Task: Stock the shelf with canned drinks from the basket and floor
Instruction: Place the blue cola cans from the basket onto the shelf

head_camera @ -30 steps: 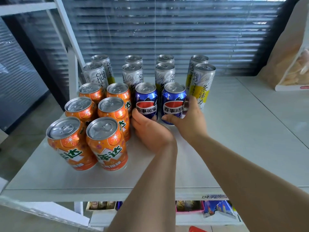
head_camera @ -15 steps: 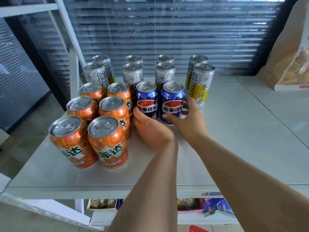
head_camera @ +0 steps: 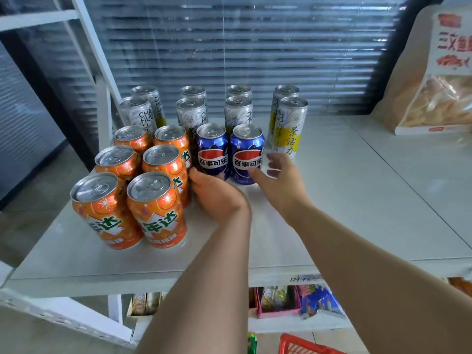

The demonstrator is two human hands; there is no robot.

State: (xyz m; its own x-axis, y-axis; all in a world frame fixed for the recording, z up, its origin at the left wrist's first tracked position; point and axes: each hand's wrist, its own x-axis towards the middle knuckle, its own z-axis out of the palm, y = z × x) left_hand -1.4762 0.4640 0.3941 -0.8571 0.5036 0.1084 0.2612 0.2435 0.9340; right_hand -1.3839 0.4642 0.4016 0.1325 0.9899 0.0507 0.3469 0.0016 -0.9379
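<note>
The left hand sits against the foot of the left blue can, its fingers hidden behind its back, so whether it grips the can cannot be told. The right hand is spread wide and blurred, just beside the right blue can, thumb at its label. Both blue cans stand upright mid-frame, side by side, and read 百事可乐.

To their left six orange cans stand in two rows, with 年达 legible on the nearest. Behind, tall silver cans marked CHA HUO stand in pairs, and one at the right reads 茶活力.

The white shelf lies bare toward the right and front edge. A snack bag stands at upper right and a red basket shows at the bottom edge.
</note>
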